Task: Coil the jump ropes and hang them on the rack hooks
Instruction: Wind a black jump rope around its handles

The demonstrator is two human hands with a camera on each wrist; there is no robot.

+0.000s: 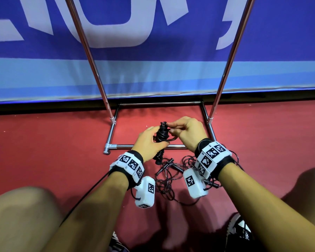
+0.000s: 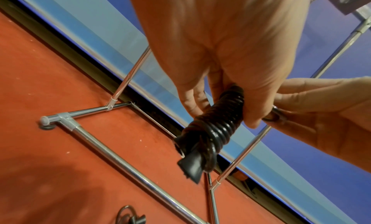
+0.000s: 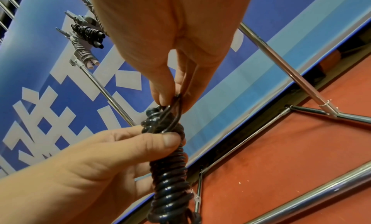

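A black jump rope (image 1: 161, 137) is wound into a tight coiled bundle (image 2: 216, 124) (image 3: 170, 176), held upright above the red floor. My left hand (image 1: 149, 142) (image 2: 220, 61) grips the bundle's middle, thumb pressed on the wraps. My right hand (image 1: 185, 131) (image 3: 170, 99) pinches the thin rope strands at the bundle's top end. The handle ends (image 2: 190, 167) stick out below the left hand. High on the rack, two coiled ropes (image 3: 88, 33) hang from hooks in the right wrist view.
The chrome rack (image 1: 91, 57) stands just ahead, its base frame (image 1: 153, 146) on the red floor. A loose tangle of black rope (image 1: 171, 177) lies on the floor under my wrists. A blue banner (image 1: 153, 42) backs the rack. My knees and shoes sit at the bottom edge.
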